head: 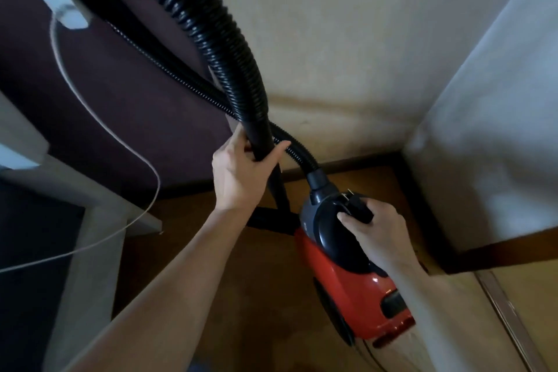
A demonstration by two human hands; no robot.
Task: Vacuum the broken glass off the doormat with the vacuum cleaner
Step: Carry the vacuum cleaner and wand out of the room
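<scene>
Two hands on: left hand [238,175] curled round the hose [211,39] just above the vacuum cleaner [347,284], right hand [374,232] gripping its top. No doormat or glass in view. Risk: that looped hose could snag, tugging the cleaner from the grip.

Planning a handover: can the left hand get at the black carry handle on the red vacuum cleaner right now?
Probably not. The right hand grips the black carry handle of the red vacuum cleaner, covering most of it, and the left hand is busy gripping the black ribbed hose.
</scene>
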